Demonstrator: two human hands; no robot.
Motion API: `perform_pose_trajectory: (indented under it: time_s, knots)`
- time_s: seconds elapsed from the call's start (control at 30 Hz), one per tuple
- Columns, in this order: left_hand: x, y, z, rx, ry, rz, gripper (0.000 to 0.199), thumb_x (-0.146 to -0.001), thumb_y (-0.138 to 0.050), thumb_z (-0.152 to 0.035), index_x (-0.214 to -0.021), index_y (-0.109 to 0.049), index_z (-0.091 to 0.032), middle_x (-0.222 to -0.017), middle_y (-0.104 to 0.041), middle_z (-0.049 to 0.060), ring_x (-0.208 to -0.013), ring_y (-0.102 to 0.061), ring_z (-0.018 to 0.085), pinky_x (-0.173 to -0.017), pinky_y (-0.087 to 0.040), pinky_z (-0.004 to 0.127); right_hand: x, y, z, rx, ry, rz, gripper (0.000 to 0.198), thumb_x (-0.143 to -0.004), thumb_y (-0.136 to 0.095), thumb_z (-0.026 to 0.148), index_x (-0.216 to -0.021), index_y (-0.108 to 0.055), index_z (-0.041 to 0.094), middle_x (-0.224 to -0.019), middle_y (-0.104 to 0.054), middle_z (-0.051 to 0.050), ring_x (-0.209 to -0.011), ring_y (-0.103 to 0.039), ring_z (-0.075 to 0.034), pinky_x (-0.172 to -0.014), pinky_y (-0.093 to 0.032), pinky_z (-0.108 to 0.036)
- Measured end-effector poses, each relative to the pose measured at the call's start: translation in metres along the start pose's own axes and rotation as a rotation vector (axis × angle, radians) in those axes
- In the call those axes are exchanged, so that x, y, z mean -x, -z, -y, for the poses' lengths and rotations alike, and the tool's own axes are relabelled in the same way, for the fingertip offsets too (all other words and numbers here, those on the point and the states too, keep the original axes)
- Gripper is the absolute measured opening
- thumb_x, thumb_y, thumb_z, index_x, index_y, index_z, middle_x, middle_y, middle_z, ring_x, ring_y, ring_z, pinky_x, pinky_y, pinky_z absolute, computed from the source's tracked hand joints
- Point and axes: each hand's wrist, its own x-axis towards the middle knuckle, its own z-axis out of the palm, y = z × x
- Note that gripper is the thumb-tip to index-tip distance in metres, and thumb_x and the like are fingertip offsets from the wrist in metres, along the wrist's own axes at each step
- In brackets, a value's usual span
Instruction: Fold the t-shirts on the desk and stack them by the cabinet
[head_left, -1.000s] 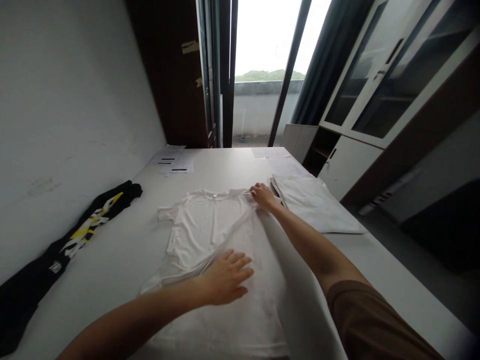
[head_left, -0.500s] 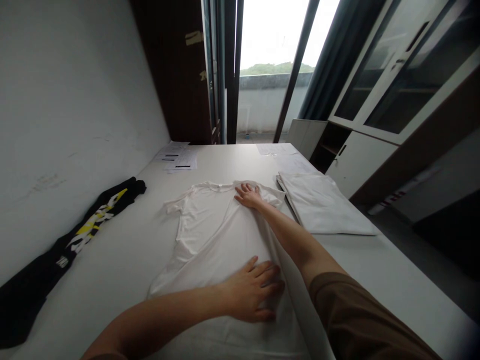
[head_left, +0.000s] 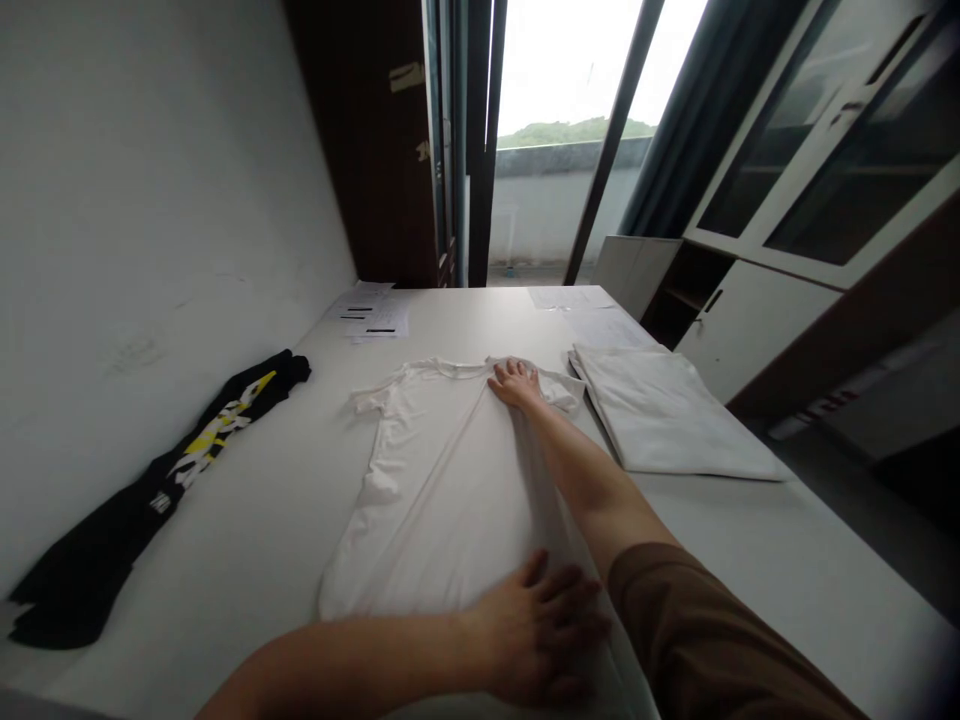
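A white T-shirt (head_left: pixel 442 480) lies spread on the white table (head_left: pixel 225 540), collar toward the far end. A diagonal crease runs down its front, and small wrinkles gather along its left side. My right hand (head_left: pixel 514 383) rests flat on the shirt beside the collar, fingers apart. Nearer to me, my left hand (head_left: pixel 536 630) reaches across to the shirt's right lower part, palm down with fingers spread and a little blurred. Both forearms cover parts of the shirt, and its lower hem is hidden.
Folded white cloth (head_left: pixel 667 410) lies to the right of the shirt. Along the left wall is a folded black garment (head_left: pixel 165 490) with a yellow and white print. Papers (head_left: pixel 371 312) lie at the far left corner, more sheets (head_left: pixel 574 300) at the far right. A white cabinet (head_left: pixel 772 320) stands beyond.
My left hand has slid down the shirt toward me and slightly right. My right hand stays by the collar. The whole view has shifted a little.
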Motion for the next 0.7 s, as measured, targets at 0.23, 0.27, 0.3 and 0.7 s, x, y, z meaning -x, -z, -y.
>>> perform_pose_trajectory:
  time_s: [0.23, 0.27, 0.3, 0.7]
  knots:
    - [0.01, 0.029, 0.069, 0.009, 0.295, -0.119, 0.054, -0.102, -0.046, -0.05, -0.149, -0.047, -0.023, -0.161, -0.041, 0.009, -0.149, -0.036, 0.028, -0.122, -0.026, 0.054, 0.011, 0.012, -0.02, -0.071, 0.051, -0.106, 0.051, -0.105, -0.037, 0.05, -0.149, -0.05, 0.029, -0.162, -0.038, -0.008, -0.15, -0.027, -0.028, -0.12, -0.021, -0.057]
    - [0.014, 0.036, 0.092, -0.005, 0.371, -0.158, 0.049, -0.102, -0.048, -0.047, -0.145, -0.052, -0.025, -0.159, -0.044, 0.008, -0.147, -0.038, 0.028, -0.122, -0.028, 0.053, 0.016, 0.012, -0.026, -0.068, 0.041, -0.15, 0.049, -0.105, -0.037, 0.047, -0.148, -0.051, 0.028, -0.16, -0.04, -0.008, -0.15, -0.029, -0.028, -0.12, -0.022, -0.056]
    - [0.019, 0.044, 0.118, -0.027, 0.453, -0.202, 0.044, -0.101, -0.05, -0.041, -0.141, -0.056, -0.025, -0.157, -0.047, 0.008, -0.145, -0.041, 0.026, -0.121, -0.031, 0.051, 0.023, 0.011, -0.033, -0.06, 0.03, -0.186, 0.048, -0.105, -0.038, 0.046, -0.147, -0.053, 0.026, -0.159, -0.042, -0.009, -0.149, -0.031, -0.028, -0.12, -0.022, -0.055]
    - [0.109, 0.088, 0.346, -0.235, 1.227, -0.296, 0.044, -0.099, -0.043, -0.03, -0.138, -0.059, -0.016, -0.14, -0.061, 0.013, -0.13, -0.054, 0.026, -0.114, -0.039, 0.038, 0.075, -0.007, -0.092, 0.0, 0.068, -0.178, 0.051, -0.103, -0.044, 0.048, -0.147, -0.053, 0.025, -0.156, -0.046, -0.01, -0.145, -0.038, -0.028, -0.118, -0.03, -0.047]
